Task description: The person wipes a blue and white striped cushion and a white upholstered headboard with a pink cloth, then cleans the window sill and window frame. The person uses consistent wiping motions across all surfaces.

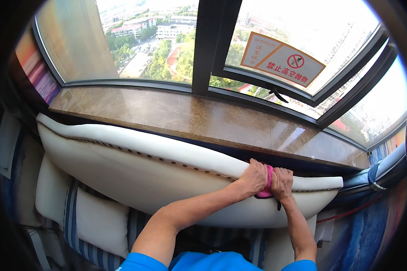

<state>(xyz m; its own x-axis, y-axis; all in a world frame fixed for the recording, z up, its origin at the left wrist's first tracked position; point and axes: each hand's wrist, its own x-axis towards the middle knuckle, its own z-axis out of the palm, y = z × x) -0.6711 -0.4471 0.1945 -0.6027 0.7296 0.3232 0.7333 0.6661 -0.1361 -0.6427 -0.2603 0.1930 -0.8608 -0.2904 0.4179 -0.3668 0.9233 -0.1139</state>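
Both of my hands are together at the top edge of a cream sofa backrest [167,180], toward its right end. My left hand [255,177] is closed on a bright pink cloth [266,186] with a dark edge. On the cloth's other side, my right hand [282,182] grips it as well, fingers curled. The cloth lies over the padded rim between the two hands, and part of it is hidden under them. A line of dark studs runs along the seam below the rim.
Behind the backrest runs a brown marble sill [167,116] under dark-framed windows, one tilted open with a handle [279,95] and a warning sticker [282,58]. A white cushion [101,221] rests on the striped seat at lower left. A tied curtain [384,169] hangs at right.
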